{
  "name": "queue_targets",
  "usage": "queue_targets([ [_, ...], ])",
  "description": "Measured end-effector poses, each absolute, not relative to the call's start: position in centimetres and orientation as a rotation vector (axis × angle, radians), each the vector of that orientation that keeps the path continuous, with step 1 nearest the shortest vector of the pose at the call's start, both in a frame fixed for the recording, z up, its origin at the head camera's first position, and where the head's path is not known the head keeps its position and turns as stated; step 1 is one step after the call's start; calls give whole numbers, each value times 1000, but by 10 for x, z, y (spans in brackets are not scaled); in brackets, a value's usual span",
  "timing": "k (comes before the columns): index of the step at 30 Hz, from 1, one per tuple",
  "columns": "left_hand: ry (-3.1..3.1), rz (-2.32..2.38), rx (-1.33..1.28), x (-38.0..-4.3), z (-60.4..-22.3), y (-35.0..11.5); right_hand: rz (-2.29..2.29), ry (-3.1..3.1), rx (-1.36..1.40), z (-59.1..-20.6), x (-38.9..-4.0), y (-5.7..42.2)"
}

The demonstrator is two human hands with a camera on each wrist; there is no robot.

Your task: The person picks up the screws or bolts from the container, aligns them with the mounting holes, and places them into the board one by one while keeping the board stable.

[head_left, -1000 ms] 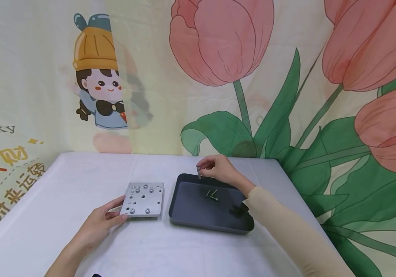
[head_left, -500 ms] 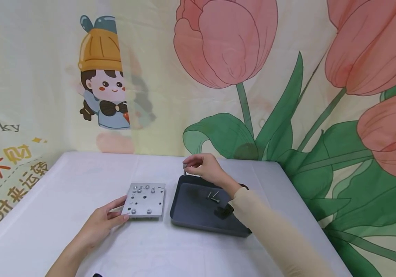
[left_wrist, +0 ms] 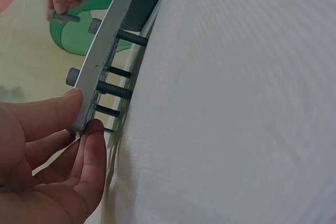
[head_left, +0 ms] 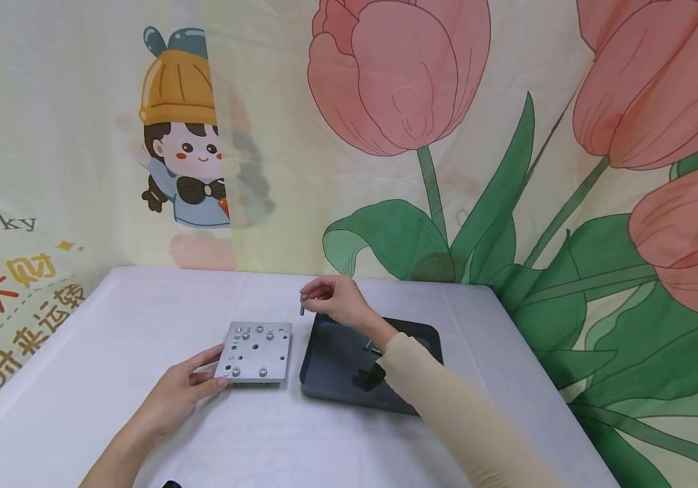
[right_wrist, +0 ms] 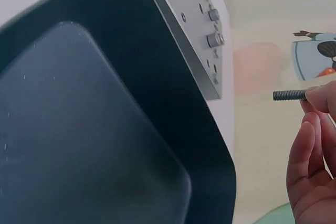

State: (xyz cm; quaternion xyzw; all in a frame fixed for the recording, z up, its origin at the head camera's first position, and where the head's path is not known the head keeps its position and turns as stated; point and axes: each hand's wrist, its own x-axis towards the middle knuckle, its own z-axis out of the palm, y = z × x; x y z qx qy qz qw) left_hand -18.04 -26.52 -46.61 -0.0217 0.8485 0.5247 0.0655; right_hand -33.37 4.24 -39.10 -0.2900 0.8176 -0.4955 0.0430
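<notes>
Pinched upright, tip down, in the right fingers (head_left: 323, 282), the bolt (head_left: 302, 306) hangs beyond and right of the plate (head_left: 255, 359) that the left fingers (head_left: 207, 355) grip.

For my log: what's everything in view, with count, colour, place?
Cloth-covered table: 1, white, central
Shallow rectangular tray: 1, dark grey, on table
Square metal plate: 1, silver, left of tray
Seated metal screws: several, silver, in plate
Threaded metal screw: 1, grey, midair
Loose metal screws: 2+, grey, in tray
Tulip-printed backdrop: count unclear, cream, behind table
Small object: 1, black, bottom edge
Dark object: 1, black, by right wrist
Left grip: 1, bare, pinching plate
Right grip: 1, bare, pinching midair screw
Long sleeve: 1, beige, right arm
</notes>
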Motion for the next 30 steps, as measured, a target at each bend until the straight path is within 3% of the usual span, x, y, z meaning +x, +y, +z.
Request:
queue_targets([
  [30,2563,1574,-110,-183,-470,-265,-1386,2551,-808,-418,-332,1],
])
